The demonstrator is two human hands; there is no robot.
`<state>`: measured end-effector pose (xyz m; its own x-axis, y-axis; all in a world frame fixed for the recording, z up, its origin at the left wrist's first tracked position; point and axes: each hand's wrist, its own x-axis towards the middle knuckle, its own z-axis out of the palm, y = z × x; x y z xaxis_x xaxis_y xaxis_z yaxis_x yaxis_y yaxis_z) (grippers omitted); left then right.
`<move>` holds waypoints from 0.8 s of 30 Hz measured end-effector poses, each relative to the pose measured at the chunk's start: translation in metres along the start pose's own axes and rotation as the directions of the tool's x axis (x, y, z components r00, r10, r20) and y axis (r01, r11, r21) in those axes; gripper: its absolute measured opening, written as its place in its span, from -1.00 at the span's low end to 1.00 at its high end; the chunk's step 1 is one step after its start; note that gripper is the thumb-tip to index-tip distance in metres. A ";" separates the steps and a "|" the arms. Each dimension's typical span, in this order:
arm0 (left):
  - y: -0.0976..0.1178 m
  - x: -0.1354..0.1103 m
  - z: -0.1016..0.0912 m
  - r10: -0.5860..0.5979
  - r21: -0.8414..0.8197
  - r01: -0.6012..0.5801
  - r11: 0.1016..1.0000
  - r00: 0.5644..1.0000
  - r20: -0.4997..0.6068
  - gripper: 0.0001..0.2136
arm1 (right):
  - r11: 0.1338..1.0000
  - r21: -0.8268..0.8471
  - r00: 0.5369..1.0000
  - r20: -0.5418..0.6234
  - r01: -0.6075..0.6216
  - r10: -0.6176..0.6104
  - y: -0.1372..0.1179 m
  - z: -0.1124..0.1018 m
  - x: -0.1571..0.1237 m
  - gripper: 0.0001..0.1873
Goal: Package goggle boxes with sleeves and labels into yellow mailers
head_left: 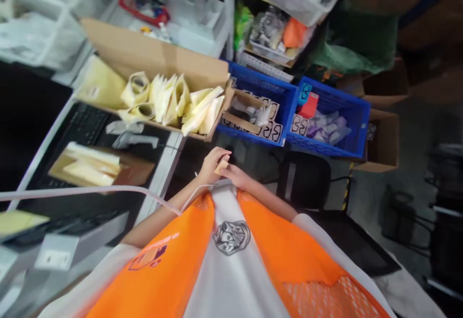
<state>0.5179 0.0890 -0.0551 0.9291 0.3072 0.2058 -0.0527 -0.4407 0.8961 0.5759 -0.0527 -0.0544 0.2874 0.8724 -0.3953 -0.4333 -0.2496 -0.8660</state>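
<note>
Both hands meet just below the blue crate (260,97). Left hand (211,163) and right hand (235,175) pinch one small tan slip (221,167) between the fingertips. Its long axis tilts, upper end pointing toward the crate. Cardboard box (152,55) of yellow rolls sits left of the crate.

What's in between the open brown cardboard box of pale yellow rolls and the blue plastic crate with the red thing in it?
In the head view, another blue plastic crate sits between them, holding a small brown cardboard tray and black-and-white labels.
</note>
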 end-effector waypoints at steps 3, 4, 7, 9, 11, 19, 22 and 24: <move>-0.005 0.059 0.022 0.027 -0.092 -0.022 0.995 0.998 0.055 -0.77 | 0.993 -0.115 0.958 -0.280 0.034 -0.065 -0.022 -0.036 0.006 -0.41; -0.006 0.078 0.029 -0.008 -0.157 0.021 0.987 0.997 0.082 -0.75 | 0.990 -0.137 0.931 -0.356 0.031 -0.079 -0.032 -0.049 0.007 -0.39; -0.009 0.128 0.051 -0.227 -0.426 0.305 0.852 0.948 0.225 -0.64 | 0.995 -0.073 0.856 -0.510 0.061 -0.089 -0.058 -0.080 0.009 -0.42; -0.009 0.152 0.064 -0.344 -0.544 0.481 0.687 0.875 0.339 -0.56 | 0.995 0.029 0.810 -0.583 0.100 -0.064 -0.069 -0.093 0.011 -0.49; -0.007 0.168 0.076 -0.375 -0.550 0.565 0.615 0.823 0.426 -0.53 | 0.989 0.104 0.763 -0.646 0.101 -0.010 -0.074 -0.099 0.013 -0.56; 0.003 0.219 0.104 -0.105 -0.166 0.207 0.964 0.873 0.476 -0.73 | 0.992 0.122 0.621 -0.780 0.030 0.078 -0.070 -0.113 0.023 -0.54; 0.009 0.250 0.114 0.032 -0.103 0.016 0.995 0.895 0.444 -0.78 | 0.984 0.127 0.610 -0.792 0.122 0.027 -0.078 -0.132 0.024 -0.55; 0.013 0.268 0.123 0.043 -0.121 0.014 0.993 0.887 0.460 -0.74 | 0.974 0.134 0.563 -0.827 0.182 0.008 -0.084 -0.152 0.024 -0.55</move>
<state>0.8118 0.0618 -0.0371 0.9901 -0.1341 0.0403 -0.0831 -0.3312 0.9399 0.7492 -0.0742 -0.0377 0.8643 0.1415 -0.4827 -0.4839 -0.0283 -0.8747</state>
